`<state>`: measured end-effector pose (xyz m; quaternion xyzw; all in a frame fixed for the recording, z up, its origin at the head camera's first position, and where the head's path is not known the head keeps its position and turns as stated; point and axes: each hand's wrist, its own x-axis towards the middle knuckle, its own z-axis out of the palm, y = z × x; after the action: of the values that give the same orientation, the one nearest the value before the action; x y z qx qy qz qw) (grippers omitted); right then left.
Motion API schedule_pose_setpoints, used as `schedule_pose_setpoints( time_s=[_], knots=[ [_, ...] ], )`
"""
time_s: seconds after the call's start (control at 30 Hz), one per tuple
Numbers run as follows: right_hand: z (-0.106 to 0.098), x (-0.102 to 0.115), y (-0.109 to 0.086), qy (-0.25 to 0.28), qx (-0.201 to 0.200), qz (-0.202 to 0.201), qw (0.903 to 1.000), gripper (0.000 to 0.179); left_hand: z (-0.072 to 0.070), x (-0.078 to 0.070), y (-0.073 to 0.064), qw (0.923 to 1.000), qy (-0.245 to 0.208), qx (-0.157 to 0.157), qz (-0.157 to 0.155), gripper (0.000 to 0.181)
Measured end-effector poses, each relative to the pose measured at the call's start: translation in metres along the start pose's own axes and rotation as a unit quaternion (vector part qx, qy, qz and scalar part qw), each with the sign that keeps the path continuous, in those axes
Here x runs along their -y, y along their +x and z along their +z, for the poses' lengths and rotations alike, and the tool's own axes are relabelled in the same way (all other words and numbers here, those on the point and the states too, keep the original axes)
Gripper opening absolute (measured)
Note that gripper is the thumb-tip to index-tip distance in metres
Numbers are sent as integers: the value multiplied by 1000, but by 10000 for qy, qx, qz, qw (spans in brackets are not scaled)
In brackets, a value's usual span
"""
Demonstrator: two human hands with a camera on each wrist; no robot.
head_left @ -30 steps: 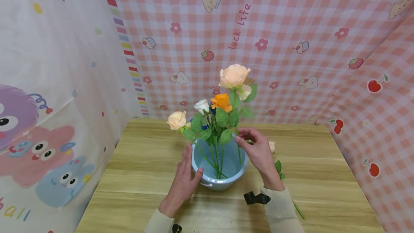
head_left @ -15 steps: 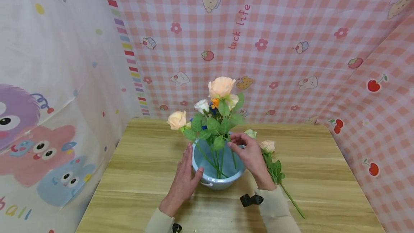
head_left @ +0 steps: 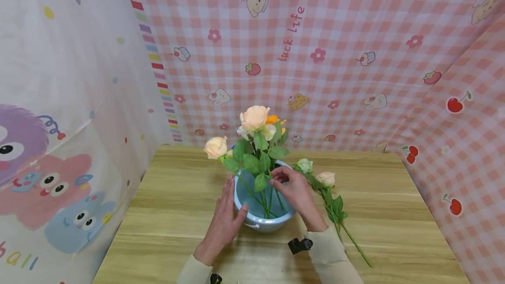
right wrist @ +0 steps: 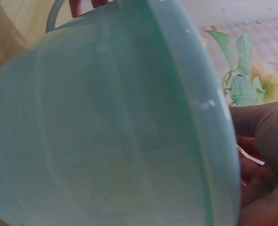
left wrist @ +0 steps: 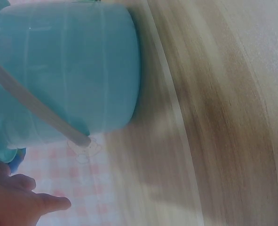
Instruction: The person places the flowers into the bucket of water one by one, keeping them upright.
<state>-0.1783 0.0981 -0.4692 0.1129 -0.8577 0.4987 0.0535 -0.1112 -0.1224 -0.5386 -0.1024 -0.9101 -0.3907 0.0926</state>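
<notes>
A pale blue bucket (head_left: 272, 221) stands upright on the table with several rose stems in it. My left hand (head_left: 225, 209) rests along the bucket's left side, fingers straight. Thumb and fingers of my right hand (head_left: 293, 187) pinch the stem of a large peach rose (head_left: 254, 118) above the bucket's right part; its lower end is inside. Another peach rose (head_left: 215, 148) leans out to the left. Behind the large bloom, an orange rose (head_left: 273, 119) and a white rose (head_left: 242, 132) are partly hidden. The bucket wall (right wrist: 106, 117) fills most of the right wrist view.
To the right of the bucket, a greenish-white rose (head_left: 304, 165) and a peach rose (head_left: 326, 179) lie on the wooden table (head_left: 165, 214). The bucket's handle (left wrist: 40, 106) hangs down its side. Patterned cloth (head_left: 355, 21) hangs behind and beside the table.
My right hand has moved left and slightly down with the large peach rose, whose bloom now covers much of the white rose. My left hand stays at the bucket.
</notes>
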Motion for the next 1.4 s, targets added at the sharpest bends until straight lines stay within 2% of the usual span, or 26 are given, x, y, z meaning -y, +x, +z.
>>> schedule_pose_setpoints(
  time_s=[0.27,0.7,1.03,1.4],
  knots=[
    [5,3,1,-528,222,35,9984,14,0,0,-1,9999,-58,-55,88,80],
    [15,5,5,-842,384,45,9957,14,1,2,-2,9999,-72,-79,125,79],
    [22,10,7,-1047,601,554,9911,12,1,1,-2,9998,-74,-95,166,81],
    [24,6,11,-1302,979,674,9843,8,1,1,0,9999,-88,-66,130,80]
  ],
)
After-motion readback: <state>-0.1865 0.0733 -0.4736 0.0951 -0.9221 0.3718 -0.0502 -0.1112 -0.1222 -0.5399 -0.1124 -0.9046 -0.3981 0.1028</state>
